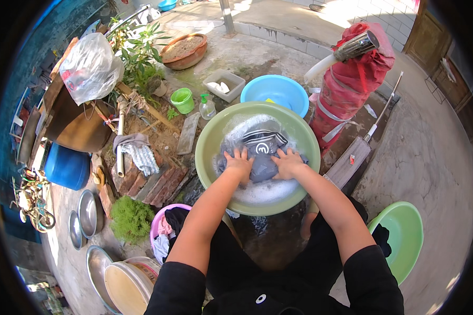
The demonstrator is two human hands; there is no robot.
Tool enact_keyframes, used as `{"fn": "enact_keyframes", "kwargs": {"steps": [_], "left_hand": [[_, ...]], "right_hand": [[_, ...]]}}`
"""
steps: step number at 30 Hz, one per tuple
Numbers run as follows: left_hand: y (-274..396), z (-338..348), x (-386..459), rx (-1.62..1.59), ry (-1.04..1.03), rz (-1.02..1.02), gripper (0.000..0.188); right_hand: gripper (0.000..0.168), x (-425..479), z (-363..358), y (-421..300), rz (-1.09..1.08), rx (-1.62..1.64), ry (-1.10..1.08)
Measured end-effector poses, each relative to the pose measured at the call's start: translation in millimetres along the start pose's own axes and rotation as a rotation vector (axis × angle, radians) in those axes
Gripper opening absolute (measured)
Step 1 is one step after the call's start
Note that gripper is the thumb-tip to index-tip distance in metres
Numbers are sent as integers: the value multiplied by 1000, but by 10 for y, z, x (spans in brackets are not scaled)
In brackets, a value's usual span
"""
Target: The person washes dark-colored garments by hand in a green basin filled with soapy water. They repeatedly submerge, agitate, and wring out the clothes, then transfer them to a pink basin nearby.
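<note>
A wide olive-green plastic basin point(209, 157) holds soapy water with white suds point(265, 193). In it floats a soaked grey garment point(263, 167) with a striped black-and-white band and a round white emblem. My left hand point(239, 163) presses on the garment's left side, fingers spread. On the right side my right hand point(288, 163) rests in the same way, its fingers apart. Neither hand is closed around the cloth. Parts of both hands and the garment's lower edges are hidden by water and foam.
Behind the basin are a light-blue basin point(276, 88), a soap pump bottle point(207, 108) and a lime-green bucket point(182, 100). A red-wrapped bundle point(339, 94) stands at right. Clothes fill a pink tub point(157, 224) at left; a green basin point(408, 236) is at right. Bricks point(161, 179) lie at left.
</note>
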State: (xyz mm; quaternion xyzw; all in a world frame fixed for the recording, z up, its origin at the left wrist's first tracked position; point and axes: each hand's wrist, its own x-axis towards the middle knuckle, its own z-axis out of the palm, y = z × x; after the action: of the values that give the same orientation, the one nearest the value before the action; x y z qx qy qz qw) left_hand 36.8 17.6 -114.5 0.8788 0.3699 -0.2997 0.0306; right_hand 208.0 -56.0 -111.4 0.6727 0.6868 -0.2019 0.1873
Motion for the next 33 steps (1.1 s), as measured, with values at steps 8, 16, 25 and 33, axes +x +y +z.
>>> {"fn": "enact_keyframes", "kwargs": {"steps": [8, 16, 25, 33], "left_hand": [[-189, 24, 255, -779, 510, -455, 58], [187, -846, -386, -1061, 967, 215, 19], [758, -1055, -937, -472, 1350, 608, 33], [543, -983, -625, -404, 1295, 480, 25]], "right_hand": [[68, 286, 183, 503, 224, 1866, -152], [86, 119, -104, 144, 135, 2178, -209], [54, -121, 109, -136, -702, 2548, 221], [39, 67, 60, -214, -668, 2391, 413]]}}
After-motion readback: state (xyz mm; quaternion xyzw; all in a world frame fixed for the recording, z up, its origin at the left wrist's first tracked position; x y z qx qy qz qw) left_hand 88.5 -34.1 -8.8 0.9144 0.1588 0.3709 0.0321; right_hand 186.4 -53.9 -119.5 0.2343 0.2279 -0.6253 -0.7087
